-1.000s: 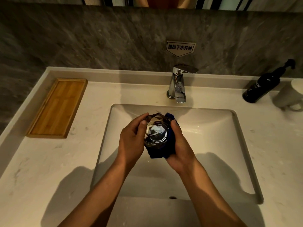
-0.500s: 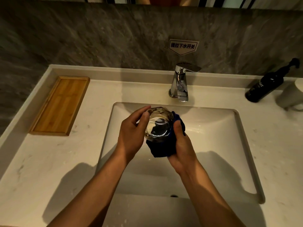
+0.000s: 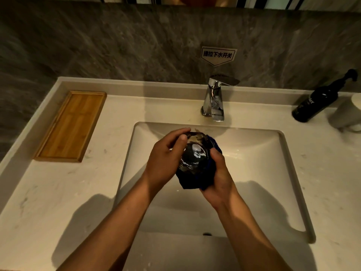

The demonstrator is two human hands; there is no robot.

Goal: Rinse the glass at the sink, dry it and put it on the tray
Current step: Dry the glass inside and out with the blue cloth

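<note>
I hold a clear glass (image 3: 193, 154) over the white sink basin (image 3: 254, 157), its mouth turned toward me. My left hand (image 3: 164, 159) grips the glass on its left side, thumb on the rim. My right hand (image 3: 218, 178) presses a dark blue cloth (image 3: 192, 181) against the right side and underside of the glass. The cloth hides the far side of the glass. The empty wooden tray (image 3: 71, 126) lies on the counter at the back left, apart from both hands.
A chrome faucet (image 3: 214, 100) stands behind the basin, no water running. At the far right are a black pump bottle (image 3: 316, 101) and a white cup (image 3: 347, 114). A grey stone wall with a small sign (image 3: 217, 55) backs the pale counter (image 3: 48, 192).
The glass has turned in my hands between frames while the cloth stays wrapped against it. Both hands remain over the middle of the basin.
</note>
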